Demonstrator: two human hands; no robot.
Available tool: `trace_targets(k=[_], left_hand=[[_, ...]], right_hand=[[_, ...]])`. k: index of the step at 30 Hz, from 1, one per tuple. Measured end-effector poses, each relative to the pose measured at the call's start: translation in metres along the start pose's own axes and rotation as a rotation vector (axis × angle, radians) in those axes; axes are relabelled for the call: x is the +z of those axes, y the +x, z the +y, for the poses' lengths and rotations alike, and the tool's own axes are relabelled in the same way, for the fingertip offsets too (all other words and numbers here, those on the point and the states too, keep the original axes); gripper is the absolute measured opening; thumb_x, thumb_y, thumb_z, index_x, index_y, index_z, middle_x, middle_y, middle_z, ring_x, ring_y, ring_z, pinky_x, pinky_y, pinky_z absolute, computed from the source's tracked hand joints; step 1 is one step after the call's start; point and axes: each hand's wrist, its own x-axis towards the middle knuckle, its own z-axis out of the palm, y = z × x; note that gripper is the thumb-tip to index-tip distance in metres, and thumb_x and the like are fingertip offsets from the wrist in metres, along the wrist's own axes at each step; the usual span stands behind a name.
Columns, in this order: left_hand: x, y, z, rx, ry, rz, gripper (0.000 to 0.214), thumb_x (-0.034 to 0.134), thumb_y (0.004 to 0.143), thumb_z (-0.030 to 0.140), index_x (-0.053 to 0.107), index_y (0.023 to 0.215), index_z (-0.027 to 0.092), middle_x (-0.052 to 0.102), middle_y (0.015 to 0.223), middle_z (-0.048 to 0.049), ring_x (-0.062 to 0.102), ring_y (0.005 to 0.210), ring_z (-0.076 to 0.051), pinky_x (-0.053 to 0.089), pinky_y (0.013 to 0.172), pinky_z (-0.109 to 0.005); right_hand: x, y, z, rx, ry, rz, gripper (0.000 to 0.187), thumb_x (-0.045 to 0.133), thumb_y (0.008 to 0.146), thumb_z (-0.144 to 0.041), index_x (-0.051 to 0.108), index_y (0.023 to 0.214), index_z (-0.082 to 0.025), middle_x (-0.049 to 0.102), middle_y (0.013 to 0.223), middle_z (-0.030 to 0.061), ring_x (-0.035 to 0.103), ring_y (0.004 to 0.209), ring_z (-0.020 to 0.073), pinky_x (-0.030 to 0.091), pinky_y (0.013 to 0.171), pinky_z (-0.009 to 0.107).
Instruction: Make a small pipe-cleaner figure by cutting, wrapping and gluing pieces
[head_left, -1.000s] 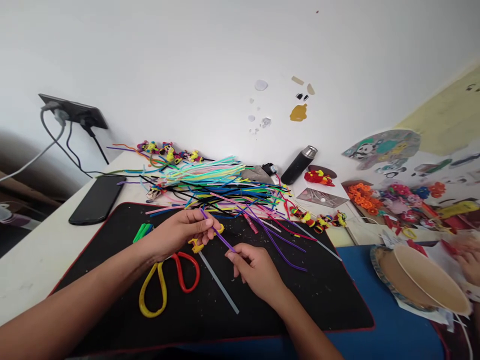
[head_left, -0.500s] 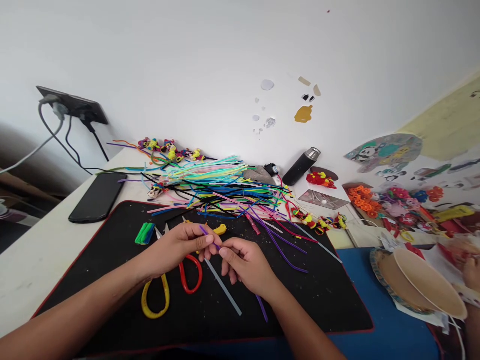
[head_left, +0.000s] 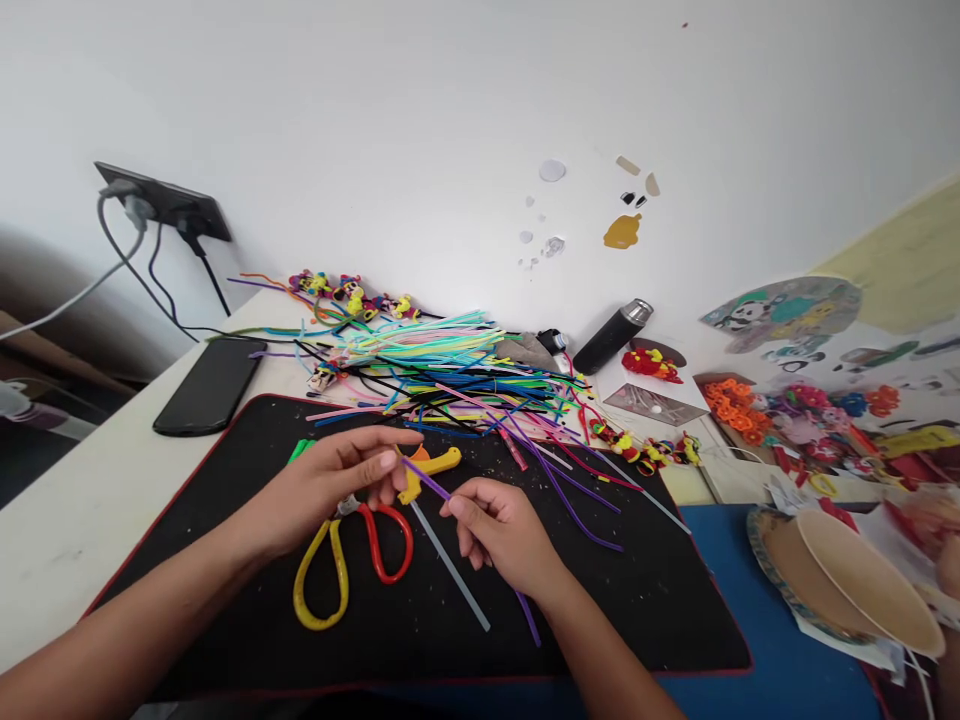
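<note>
A fuzzy purple pipe cleaner runs slantwise between my hands. My left hand has its thumb and curled fingers at the upper end, index finger stretched out above. With thumb and fingertips, my right hand pinches it lower down; a purple length shows below that palm. Under my left hand lie scissors with one yellow and one red handle, their blades hidden. Just beyond my fingers is a yellow glue gun, and a translucent glue stick slants from it toward me. A green fuzzy piece peeks out behind my left hand.
Loose pipe cleaners are heaped behind the black mat. A phone lies at left, near plugged-in cables. A black flask and small figures are at right. A person's hand shows at the far right.
My left hand has slid left along the purple pipe cleaner, so more of it shows between my hands. Its index finger has straightened. The whole view has shifted slightly.
</note>
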Motion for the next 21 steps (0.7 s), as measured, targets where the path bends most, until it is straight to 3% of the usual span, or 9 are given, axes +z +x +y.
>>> trace_targets(k=[2,4,8,11,14,21], left_hand=[[-0.006,-0.009,-0.001,0.066,0.296,0.093,0.044,0.073,0.093,0.060,0.078,0.114,0.022,0.077,0.087,-0.0039,0.068,0.075,-0.020,0.056,0.068,-0.028],[-0.005,-0.018,-0.008,0.164,0.551,0.121,0.031,0.069,0.098,0.052,0.078,0.108,0.024,0.080,0.098,-0.0054,0.072,0.090,-0.024,0.058,0.081,-0.031],[0.011,-0.028,-0.032,0.480,1.050,-0.067,0.025,0.051,0.107,0.024,0.076,0.113,0.024,0.077,0.099,-0.0068,0.071,0.091,-0.023,0.057,0.083,-0.032],[0.024,-0.025,-0.049,0.587,1.307,-0.109,0.028,0.051,0.103,0.011,0.073,0.116,0.021,0.075,0.104,-0.0087,0.068,0.090,-0.023,0.057,0.083,-0.033],[0.031,-0.019,-0.061,0.605,1.391,-0.121,0.031,0.058,0.097,0.007,0.071,0.122,0.020,0.073,0.113,-0.0106,0.068,0.097,-0.025,0.057,0.090,-0.035],[0.037,-0.013,-0.075,0.619,1.394,-0.104,0.022,0.056,0.102,0.013,0.071,0.116,0.021,0.072,0.114,-0.0103,0.068,0.101,-0.025,0.057,0.096,-0.037]], right_hand=[[-0.005,-0.001,0.005,0.005,-0.012,0.043,0.048,0.070,0.091,-0.065,0.072,0.091,-0.017,0.060,0.056,-0.0039,0.045,0.040,0.0082,0.029,0.040,0.020],[-0.012,-0.001,0.010,-0.015,-0.004,0.094,0.049,0.070,0.090,-0.066,0.072,0.091,-0.017,0.058,0.055,-0.0046,0.042,0.039,0.0079,0.027,0.040,0.021],[-0.018,0.000,0.019,-0.045,0.041,0.172,0.051,0.070,0.090,-0.067,0.071,0.092,-0.017,0.054,0.054,-0.0052,0.036,0.041,0.0076,0.022,0.042,0.022],[-0.015,-0.001,0.024,-0.036,0.054,0.133,0.052,0.072,0.089,-0.069,0.071,0.092,-0.017,0.052,0.054,-0.0058,0.034,0.043,0.0077,0.022,0.043,0.022],[-0.012,-0.001,0.028,-0.053,-0.002,0.093,0.051,0.074,0.088,-0.068,0.071,0.094,-0.017,0.049,0.054,-0.0063,0.036,0.046,0.0093,0.025,0.045,0.023],[-0.014,0.008,0.033,-0.103,-0.091,0.130,0.049,0.071,0.090,-0.066,0.071,0.096,-0.017,0.045,0.055,-0.0069,0.038,0.050,0.0114,0.028,0.048,0.025]])
